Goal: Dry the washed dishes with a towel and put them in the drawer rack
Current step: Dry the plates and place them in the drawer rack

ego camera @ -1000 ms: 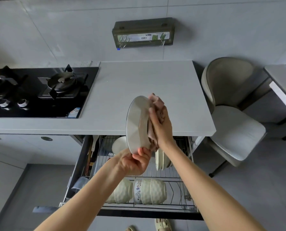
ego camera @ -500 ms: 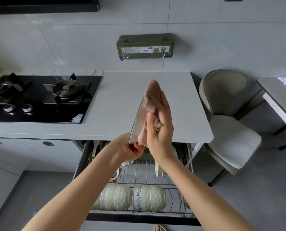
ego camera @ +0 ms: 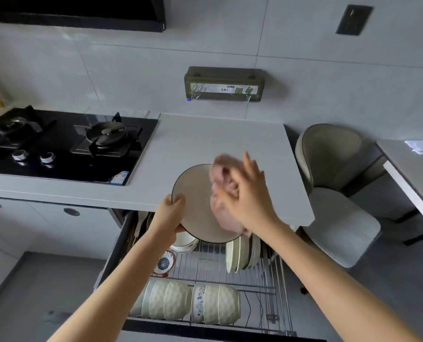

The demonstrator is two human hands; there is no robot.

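Plate (ego camera: 195, 206), tilted on edge above open drawer rack (ego camera: 206, 266) at counter (ego camera: 205, 139) front: left hand (ego camera: 167, 215) curled round its left rim, right hand (ego camera: 248, 198) with straight, slightly spread fingers pressing pink towel (ego camera: 223, 193) on its face.

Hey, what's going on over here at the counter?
A person is drying a dish. Their left hand grips the rim of a round plate, held up above the open drawer rack. Their right hand presses a pink towel against its face. Bowls and other plates already sit in the rack; this one isn't put away yet.
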